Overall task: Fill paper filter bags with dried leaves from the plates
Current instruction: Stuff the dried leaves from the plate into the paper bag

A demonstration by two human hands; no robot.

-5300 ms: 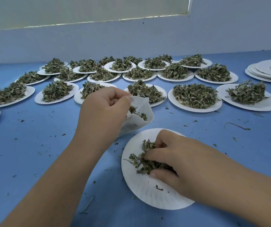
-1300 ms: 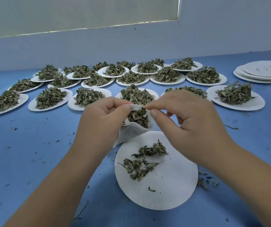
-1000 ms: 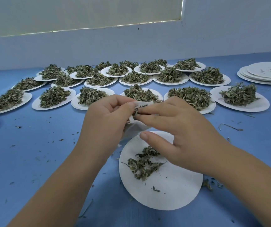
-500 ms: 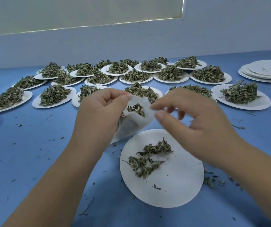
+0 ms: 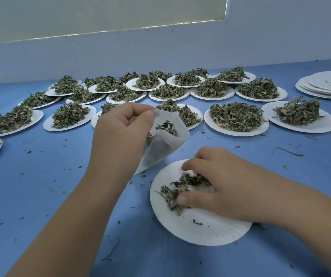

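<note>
At the centre of the frame, a paper filter bag (image 5: pixel 160 148) is being held with its mouth open above the blue table (image 5: pixel 40 186) by the left hand (image 5: pixel 120 136), whose fingers and thumb are pinching its rim. A few dried leaves (image 5: pixel 165 127) are showing inside. Lower right of it, the loose leaves (image 5: pixel 172 190) on the near plate (image 5: pixel 200 226) are being gathered by the right hand (image 5: pixel 220 184), its fingers and thumb curled round them. Heaped plates (image 5: pixel 236 116) are lying across the upper middle, and a stack of plates (image 5: pixel 328 86) at the upper right.
</note>
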